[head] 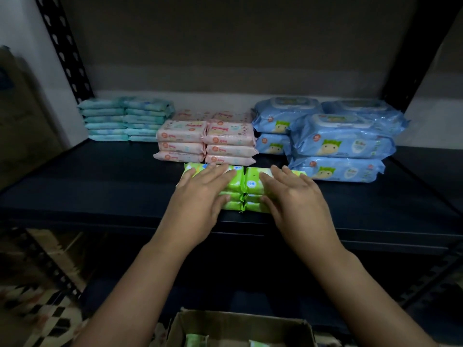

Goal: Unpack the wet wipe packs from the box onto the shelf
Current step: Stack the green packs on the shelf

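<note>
Under the fingers lie two side-by-side stacks of green packs [241, 186] near the front edge of the shelf [100, 186]. Left hand [200, 194]: fingers straight and spread flat on top of the left stack, thumb down against its front face; nothing is clenched. Right hand [293, 196]: fingers likewise extended over the right stack, thumb touching its front; a pressing contact, not a grasp. Just beyond the fingertips, stacked pink packs [205, 141] stand touching or nearly touching the green ones; which cannot be told. Beyond and left of the left fingers, teal packs [125, 120] are piled in two columns. Right of the right fingers, large blue packs [338, 144] are stacked, the nearest just beside the green stack. Below the forearms, an open cardboard box [240, 324] holds more green packs [196, 340], dimly visible.
</note>
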